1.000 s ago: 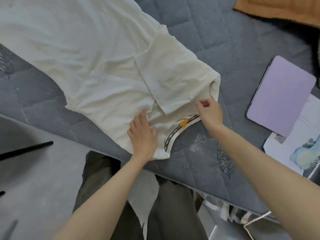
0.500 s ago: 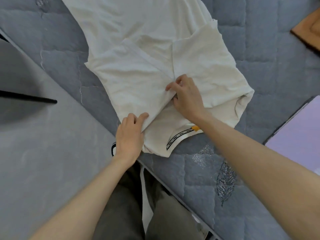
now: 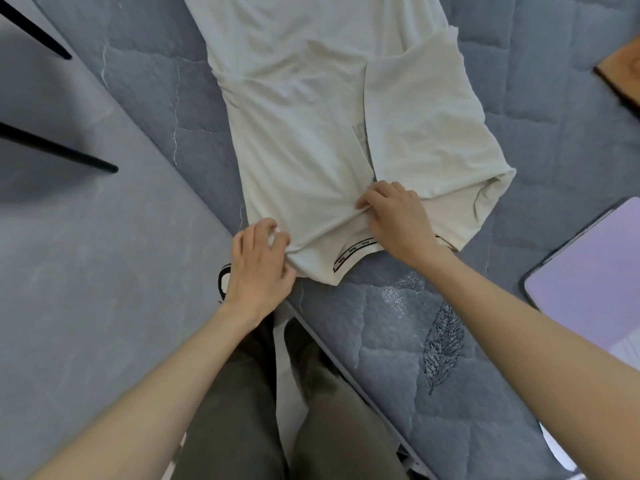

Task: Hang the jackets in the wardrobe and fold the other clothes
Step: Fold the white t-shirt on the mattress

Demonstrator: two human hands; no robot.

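Folding T-shirt [image 3: 311, 133] on bed [image 3: 398, 341]: both my hands pinch collar end, 6 o'clock. Next: fold toward 12.

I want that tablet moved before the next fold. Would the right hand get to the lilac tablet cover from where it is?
Probably yes: the right hand rests on the cream T-shirt, and only bare grey quilt lies between it and the lilac tablet cover.

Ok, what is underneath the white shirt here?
The white shirt lies flat on a grey quilted bedcover, which shows all around it. The left hand and right hand grip its near edge. Anything beneath the cloth itself is covered.
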